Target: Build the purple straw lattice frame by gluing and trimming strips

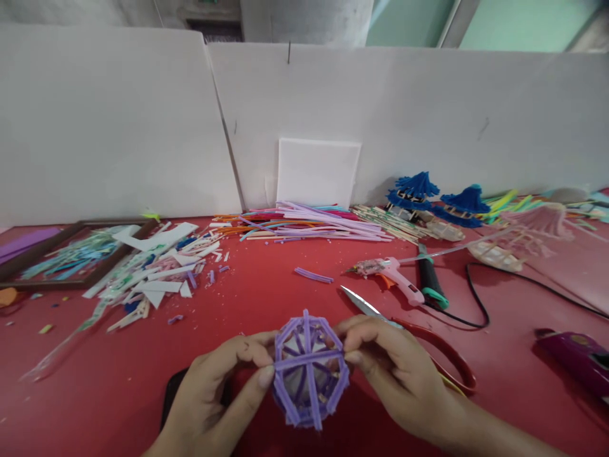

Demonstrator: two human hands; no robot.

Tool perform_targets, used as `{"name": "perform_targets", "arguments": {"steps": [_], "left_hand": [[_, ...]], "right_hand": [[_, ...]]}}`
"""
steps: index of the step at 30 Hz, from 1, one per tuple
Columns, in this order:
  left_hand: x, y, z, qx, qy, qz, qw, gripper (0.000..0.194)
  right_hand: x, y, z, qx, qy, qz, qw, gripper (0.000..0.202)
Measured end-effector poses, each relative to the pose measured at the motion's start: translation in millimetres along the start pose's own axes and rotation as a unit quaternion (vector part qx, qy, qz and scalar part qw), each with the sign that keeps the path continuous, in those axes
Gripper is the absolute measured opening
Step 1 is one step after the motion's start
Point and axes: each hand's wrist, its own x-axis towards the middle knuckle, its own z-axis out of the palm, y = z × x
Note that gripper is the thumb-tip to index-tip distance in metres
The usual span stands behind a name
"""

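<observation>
Between my two hands is a small round frame [309,358] made of purple pipe cleaners, with a cross of strips over its open face and more strips inside. My left hand [223,387] pinches its left edge between thumb and fingers. On the opposite edge, my right hand [394,368] grips the end of the horizontal strip. Scissors [366,301] with red handles lie partly behind my right hand. Just beyond the frame rests a short bundle of purple pipe cleaner pieces [314,275]. A dark object [172,393] is mostly hidden under my left hand.
A pink glue gun [392,276] with a black cord and a dark-handled tool [431,279] lie to the right. Paper scraps [162,273] cover the left. Pipe cleaners [309,222] line the back, beside blue-roofed models [413,190]. A magenta tool [575,362] sits far right.
</observation>
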Motion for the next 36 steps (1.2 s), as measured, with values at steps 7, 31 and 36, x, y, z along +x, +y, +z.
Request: {"name": "perform_targets", "arguments": {"steps": [7,31,36], "left_hand": [[2.6,-3.1,5.1,-0.014,0.031,-0.001,0.999,0.014],[0.0,-7.9,5.8,0.048,0.073,0.042,0.995,0.014],[-1.1,-6.9,7.9,0.065,0.088,0.091,0.99,0.024]], "right_hand": [[-2.2,7.1,4.7,0.034,0.006,0.047,0.998,0.011],[-1.8,5.1,4.6,-0.066,0.005,-0.025,0.997,0.015],[0.4,4.4,5.0,-0.078,0.012,-0.028,0.996,0.015]]}}
